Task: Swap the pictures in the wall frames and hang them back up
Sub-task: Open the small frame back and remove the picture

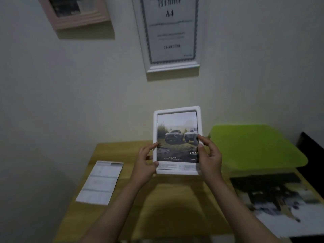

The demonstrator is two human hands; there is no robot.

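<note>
I hold a small white frame [177, 109] upright above the wooden table [108, 149]. A picture of two off-road cars [177, 137] lies against its opening. My left hand [145, 160] grips the frame's left edge. My right hand [208, 155] holds the right edge, with its fingertips on the picture. On the wall above hangs a white frame [172, 67] holding an "A4" sample sheet [171, 28]. A pink frame [77, 16] hangs to its left.
A white printed sheet [100, 183] lies on the table at the left. A lime-green lid or box [254, 148] sits at the right, by the wall. A dark abstract picture [280, 204] lies at the table's right front.
</note>
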